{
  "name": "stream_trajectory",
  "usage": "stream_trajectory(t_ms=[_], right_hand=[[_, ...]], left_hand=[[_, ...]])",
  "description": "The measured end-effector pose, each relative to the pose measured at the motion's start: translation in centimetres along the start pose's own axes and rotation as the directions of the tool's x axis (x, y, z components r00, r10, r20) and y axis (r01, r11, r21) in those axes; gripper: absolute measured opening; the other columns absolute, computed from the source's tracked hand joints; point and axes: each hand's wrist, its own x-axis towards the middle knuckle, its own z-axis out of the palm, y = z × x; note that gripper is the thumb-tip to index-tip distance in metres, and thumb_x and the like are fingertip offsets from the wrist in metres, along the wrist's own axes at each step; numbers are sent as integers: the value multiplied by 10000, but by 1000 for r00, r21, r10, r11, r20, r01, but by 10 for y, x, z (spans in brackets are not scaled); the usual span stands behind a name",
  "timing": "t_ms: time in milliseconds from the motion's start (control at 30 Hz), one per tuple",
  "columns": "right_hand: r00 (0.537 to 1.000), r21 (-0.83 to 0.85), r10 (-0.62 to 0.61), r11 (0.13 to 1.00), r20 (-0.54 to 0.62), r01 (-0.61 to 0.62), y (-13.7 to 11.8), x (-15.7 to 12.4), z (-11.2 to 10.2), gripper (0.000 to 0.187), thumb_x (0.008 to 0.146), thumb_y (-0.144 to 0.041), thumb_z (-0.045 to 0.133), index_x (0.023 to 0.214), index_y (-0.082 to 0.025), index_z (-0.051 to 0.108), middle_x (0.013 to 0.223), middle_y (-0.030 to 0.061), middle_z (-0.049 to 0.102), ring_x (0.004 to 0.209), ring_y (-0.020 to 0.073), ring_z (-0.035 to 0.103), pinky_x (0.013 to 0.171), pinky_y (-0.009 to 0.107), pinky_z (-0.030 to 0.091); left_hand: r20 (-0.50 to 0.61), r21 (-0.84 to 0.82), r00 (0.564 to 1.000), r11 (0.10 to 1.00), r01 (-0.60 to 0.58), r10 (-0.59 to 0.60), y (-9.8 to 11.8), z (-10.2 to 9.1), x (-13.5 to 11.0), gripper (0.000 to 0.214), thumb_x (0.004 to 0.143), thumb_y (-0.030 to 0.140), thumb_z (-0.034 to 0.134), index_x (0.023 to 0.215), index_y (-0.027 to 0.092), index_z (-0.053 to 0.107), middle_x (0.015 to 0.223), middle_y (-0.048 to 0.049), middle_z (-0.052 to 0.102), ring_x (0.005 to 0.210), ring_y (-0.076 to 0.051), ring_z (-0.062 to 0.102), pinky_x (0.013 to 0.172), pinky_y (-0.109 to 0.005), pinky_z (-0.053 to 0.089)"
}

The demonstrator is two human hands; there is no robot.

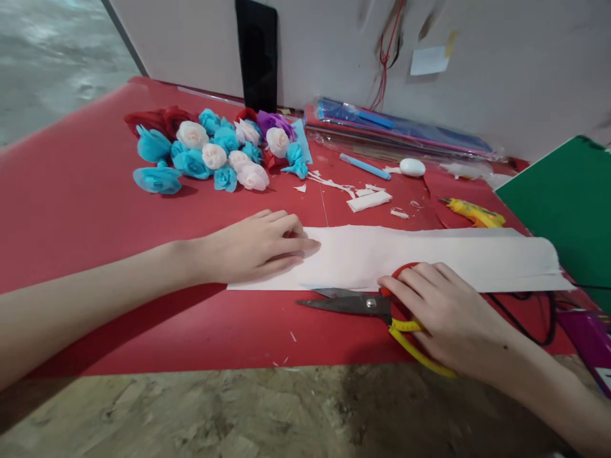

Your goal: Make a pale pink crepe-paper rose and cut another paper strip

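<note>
A long strip of white paper (356, 251), folded over on itself, lies across the red table. My left hand (267, 245) rests on its left end with fingers stretched out, the fingertips against the paper. Scissors (367, 304) with dark blades and red and yellow handles are in my right hand (443, 312). Their blades point left and are slightly parted, lying along the paper's near edge. My right fingers wrap round the red handle, while the yellow handle sticks out below the hand. The far right end of the strip curls over.
Blue, white, purple and red paper flowers (214, 152) cluster at the back left. Behind the strip lie white scraps (369, 201), a blue pen (365, 166) and a yellow glue gun (477, 213). A phone (258, 57) leans on the wall; a green board (568, 210) stands right.
</note>
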Motion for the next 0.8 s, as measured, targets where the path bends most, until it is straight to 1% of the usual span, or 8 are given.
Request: stream_trajectory(t_ms=[200,333,533,633,800], right_hand=[[999,-9,-40,999,30,40,1,11,3,414,680,-58,450,1060,-46,616,903,143,627,787,272,499,710,354,378],[998,-7,-53,999,44,53,0,19,3,414,698,-113,474,1085,-32,599,927,165,627,785,277,497,706,360,395],[995,-10,-92,996,40,92,1,32,2,369,702,-135,481,1035,-50,615,893,165,622,778,273,500,690,349,389],[990,-13,-139,990,6,139,4,36,3,331,716,-94,458,998,-59,626,839,144,623,771,256,503,697,335,374],[962,-66,-264,963,-66,260,9,37,5,308,736,-69,449,983,-30,630,811,135,636,773,247,504,733,337,363]], left_hand=[[-14,-23,1000,1000,4,-5,0,0,0,398,974,307,274,1257,194,532,1081,-128,599,914,-236,540,815,-361,402],[-21,-12,1000,1000,-2,2,-1,2,-1,388,975,287,293,1263,187,534,1071,-130,589,910,-238,537,817,-368,405],[-30,7,999,1000,-13,13,-3,5,-1,376,976,290,306,1275,215,521,1083,-117,586,928,-239,534,827,-373,396],[-21,4,1000,1000,6,-6,-2,3,1,395,982,309,284,1281,206,521,1066,-122,588,908,-236,534,823,-371,401],[-11,0,1000,1000,4,-4,-2,3,1,405,982,308,288,1300,193,511,1079,-130,581,916,-240,530,833,-375,400]])
